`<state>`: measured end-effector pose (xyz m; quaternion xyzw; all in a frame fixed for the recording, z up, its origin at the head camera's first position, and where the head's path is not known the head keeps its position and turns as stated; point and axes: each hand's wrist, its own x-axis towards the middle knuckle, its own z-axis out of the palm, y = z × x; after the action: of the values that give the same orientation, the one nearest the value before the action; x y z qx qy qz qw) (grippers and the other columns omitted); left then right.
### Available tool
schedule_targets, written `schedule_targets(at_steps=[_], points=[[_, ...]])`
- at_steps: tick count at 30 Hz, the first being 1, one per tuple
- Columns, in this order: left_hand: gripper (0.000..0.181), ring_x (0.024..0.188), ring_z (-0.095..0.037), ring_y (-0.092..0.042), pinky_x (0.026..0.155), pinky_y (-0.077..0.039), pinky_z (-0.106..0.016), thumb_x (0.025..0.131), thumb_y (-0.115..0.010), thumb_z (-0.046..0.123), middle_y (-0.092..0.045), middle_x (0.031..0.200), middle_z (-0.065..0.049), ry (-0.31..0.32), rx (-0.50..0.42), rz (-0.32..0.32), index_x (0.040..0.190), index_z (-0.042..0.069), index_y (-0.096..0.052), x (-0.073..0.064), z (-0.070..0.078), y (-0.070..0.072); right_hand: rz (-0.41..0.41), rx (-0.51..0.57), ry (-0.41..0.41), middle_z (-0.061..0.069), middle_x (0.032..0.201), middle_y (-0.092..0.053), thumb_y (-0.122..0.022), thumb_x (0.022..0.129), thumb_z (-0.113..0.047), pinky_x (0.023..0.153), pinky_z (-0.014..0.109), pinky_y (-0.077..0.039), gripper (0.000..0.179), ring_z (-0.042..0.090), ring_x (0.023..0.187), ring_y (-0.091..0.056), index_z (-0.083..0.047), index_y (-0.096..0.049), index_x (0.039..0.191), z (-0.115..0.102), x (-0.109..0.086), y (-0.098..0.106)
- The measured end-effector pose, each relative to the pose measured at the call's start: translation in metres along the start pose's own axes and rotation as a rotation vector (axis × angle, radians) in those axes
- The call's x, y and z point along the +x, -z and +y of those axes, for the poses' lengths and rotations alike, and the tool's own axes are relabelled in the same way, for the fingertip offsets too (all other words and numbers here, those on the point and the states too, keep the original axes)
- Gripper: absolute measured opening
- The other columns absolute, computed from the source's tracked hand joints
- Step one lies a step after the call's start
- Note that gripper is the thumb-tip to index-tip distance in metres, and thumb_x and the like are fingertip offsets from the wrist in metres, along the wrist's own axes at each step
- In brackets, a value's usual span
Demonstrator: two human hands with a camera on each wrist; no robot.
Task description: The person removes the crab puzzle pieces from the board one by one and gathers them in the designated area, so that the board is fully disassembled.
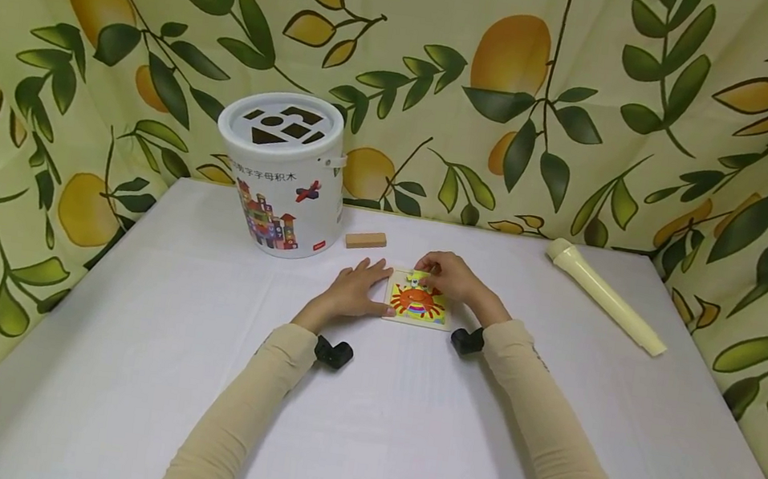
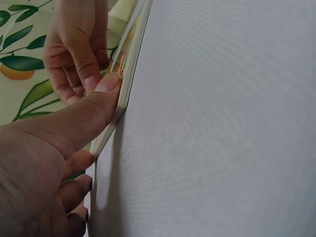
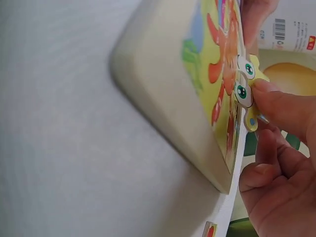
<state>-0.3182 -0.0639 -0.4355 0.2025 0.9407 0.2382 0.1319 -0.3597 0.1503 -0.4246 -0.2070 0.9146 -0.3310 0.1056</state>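
Observation:
A square wooden crab puzzle board (image 1: pixel 417 304) lies on the white table. My left hand (image 1: pixel 351 290) holds it at its left side; in the left wrist view the thumb (image 2: pixel 98 101) presses the board's edge while the other fingers are bent beside it. With thumb and fingers, my right hand (image 1: pixel 450 275) pinches a yellow puzzle piece (image 3: pixel 252 111) bearing the crab's two eyes. That piece is tilted at the far edge of the board, over the crab's body. In the right wrist view, whether it touches the board is unclear.
A white block bucket (image 1: pixel 288 194) with a shape-hole lid stands behind my left hand. A wooden block (image 1: pixel 365 240) lies beside it. A cream stick-like object (image 1: pixel 605 297) lies at the right. A small piece with red (image 3: pixel 210 230) shows beyond the board. A patterned curtain (image 1: pixel 442 20) hangs behind.

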Motion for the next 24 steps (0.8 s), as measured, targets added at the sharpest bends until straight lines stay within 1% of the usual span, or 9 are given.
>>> schedule_targets(at_steps=[6,11,17,19,20,22,24], points=[[0.079,0.143,-0.028,-0.009,0.114,-0.01,-0.048,0.079,-0.067,0.045,-0.019,0.154,-0.005,-0.003,0.0,-0.002,0.144,0.017,-0.032,0.0008,0.0002,-0.0004,0.03,0.055,0.021,0.008,0.086,-0.059,-0.059,0.089,-0.009,0.068,0.024,-0.041,0.013,0.018,0.077,-0.048,-0.003,-0.064,0.099,0.0052,0.0005,0.0021],[0.079,0.143,-0.027,-0.009,0.114,-0.01,-0.047,0.079,-0.068,0.045,-0.019,0.154,-0.004,0.008,0.003,-0.002,0.144,0.017,-0.032,0.0007,0.0012,0.0005,0.051,0.128,0.0,0.008,0.086,-0.06,-0.058,0.089,-0.009,0.068,0.024,-0.04,0.013,0.018,0.077,-0.047,-0.002,-0.065,0.098,0.0082,0.0018,0.0028],[0.079,0.143,-0.027,-0.009,0.115,-0.009,-0.048,0.079,-0.068,0.043,-0.019,0.154,-0.005,0.02,-0.018,-0.008,0.144,0.015,-0.032,-0.0024,0.0054,0.0037,0.046,0.125,-0.02,0.008,0.086,-0.059,-0.058,0.09,-0.01,0.069,0.024,-0.04,0.013,0.018,0.077,-0.047,-0.002,-0.065,0.096,0.0077,0.0035,-0.001],[0.077,0.143,-0.028,-0.009,0.115,-0.01,-0.049,0.08,-0.068,0.039,-0.019,0.154,-0.007,-0.002,-0.037,-0.004,0.143,0.015,-0.033,-0.004,0.0061,0.0043,0.047,0.109,-0.017,0.008,0.086,-0.06,-0.058,0.09,-0.011,0.069,0.024,-0.04,0.012,0.018,0.077,-0.047,-0.003,-0.065,0.096,0.0072,0.0034,-0.0024],[0.073,0.143,-0.028,-0.008,0.114,-0.009,-0.05,0.081,-0.067,0.037,-0.019,0.154,-0.008,-0.029,-0.054,-0.003,0.142,0.014,-0.035,-0.0048,0.0064,0.0046,0.05,0.1,-0.017,0.008,0.086,-0.06,-0.058,0.09,-0.011,0.069,0.024,-0.04,0.012,0.018,0.077,-0.047,-0.003,-0.065,0.096,0.0068,0.003,-0.0028],[0.062,0.143,-0.029,-0.008,0.114,-0.008,-0.053,0.084,-0.065,0.032,-0.02,0.153,-0.01,-0.099,-0.091,-0.004,0.139,0.013,-0.042,-0.006,0.0064,0.0047,0.056,0.088,-0.017,0.008,0.087,-0.06,-0.058,0.089,-0.01,0.07,0.024,-0.04,0.012,0.019,0.077,-0.048,-0.003,-0.065,0.096,0.006,0.0024,-0.0033],[0.052,0.143,-0.029,-0.007,0.113,-0.004,-0.055,0.087,-0.062,0.027,-0.02,0.153,-0.012,-0.181,-0.121,-0.021,0.135,0.015,-0.047,-0.0062,0.0053,0.0043,0.058,0.075,-0.012,0.008,0.086,-0.06,-0.058,0.089,-0.01,0.069,0.024,-0.04,0.011,0.018,0.077,-0.048,-0.003,-0.065,0.096,0.0056,0.0015,-0.0032]])
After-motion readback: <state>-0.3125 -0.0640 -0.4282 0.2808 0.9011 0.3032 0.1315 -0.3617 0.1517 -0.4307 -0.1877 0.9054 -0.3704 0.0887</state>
